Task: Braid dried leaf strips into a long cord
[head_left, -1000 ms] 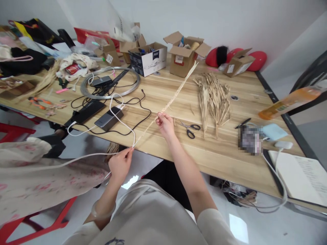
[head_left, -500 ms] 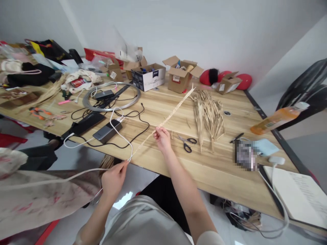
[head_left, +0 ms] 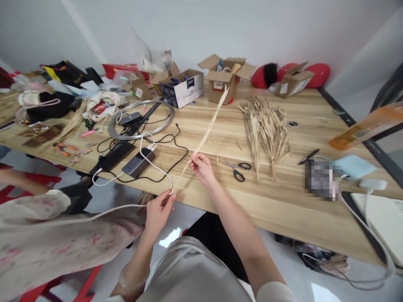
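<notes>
Two bare hands on one long, thin, straw-coloured strip of twisted plant fibre (head_left: 207, 133), slanting above the front of the pale wood-grain table (head_left: 283, 205), tip pointing away! The right hand (head_left: 202, 168) has a narrow grip, thumb and fingertips pinching partway along; the left hand (head_left: 160, 209) pinches low, at the thin end by the table's edge. Light stuff, by the look of it, dry and a touch rough, so little slip expected; the thicker upper length seems stiff enough to carry itself, the thin tail likely bendier and easier to snap. Best held gently at the firmer middle, tail lightly taut. Just right of that hand, black-handled metal scissors (head_left: 234, 165); beyond them, a fanned bundle of dry tan leaves (head_left: 273, 130). Leftward, a dark grey box-shaped device (head_left: 137, 162), then a silver wire coil (head_left: 171, 115); farther back, a brown cardboard box (head_left: 215, 94), flaps spread.
</notes>
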Available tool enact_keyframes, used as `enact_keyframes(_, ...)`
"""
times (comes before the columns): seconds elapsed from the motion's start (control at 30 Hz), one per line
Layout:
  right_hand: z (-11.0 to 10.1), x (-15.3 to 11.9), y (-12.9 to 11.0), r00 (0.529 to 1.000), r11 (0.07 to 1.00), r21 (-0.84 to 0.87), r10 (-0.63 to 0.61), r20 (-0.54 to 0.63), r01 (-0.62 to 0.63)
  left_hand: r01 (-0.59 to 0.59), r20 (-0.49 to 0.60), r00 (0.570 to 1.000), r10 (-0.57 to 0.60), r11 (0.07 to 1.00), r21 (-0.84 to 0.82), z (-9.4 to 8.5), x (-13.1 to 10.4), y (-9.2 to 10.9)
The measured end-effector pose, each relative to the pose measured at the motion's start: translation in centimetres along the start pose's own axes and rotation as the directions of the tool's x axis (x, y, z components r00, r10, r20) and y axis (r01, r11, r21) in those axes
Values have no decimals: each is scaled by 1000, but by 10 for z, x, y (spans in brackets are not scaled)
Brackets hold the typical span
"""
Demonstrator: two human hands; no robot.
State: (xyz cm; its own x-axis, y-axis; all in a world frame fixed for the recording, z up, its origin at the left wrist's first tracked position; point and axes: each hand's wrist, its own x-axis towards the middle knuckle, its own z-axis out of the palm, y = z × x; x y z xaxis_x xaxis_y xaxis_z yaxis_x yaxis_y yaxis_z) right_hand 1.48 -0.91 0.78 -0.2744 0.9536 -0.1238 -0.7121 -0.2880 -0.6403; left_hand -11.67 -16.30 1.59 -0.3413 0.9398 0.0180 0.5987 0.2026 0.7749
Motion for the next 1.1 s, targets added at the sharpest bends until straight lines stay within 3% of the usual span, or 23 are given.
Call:
enact_keyframes(0.33,-3,4,-1,995,996,-32,82,52,-80,-183,-118,973,196,977,112,10,-2,-14)
enact_keyframes(0.53,-4,4,-13,999,1000,9,-11,47,11,-385,-207,885,416,906,173,13,-12,-36)
enact_keyframes(0.63,-6,6,-19,997,995,58,-82,8,82,-434,-221,858,464,884,173,11,-18,-46)
enact_keyframes(0.8,-7,7,-24,991,987,91,-129,-26,131,-439,-207,861,464,885,157,8,-24,-57)
enact_keyframes(0.97,-4,2,-25,992,992,83,-105,67,100,-354,-209,905,371,928,114,8,-26,-60)
enact_keyframes(1.1,-3,-1,-25,992,994,45,-104,75,101,-251,-205,941,268,962,107,8,-30,-60)
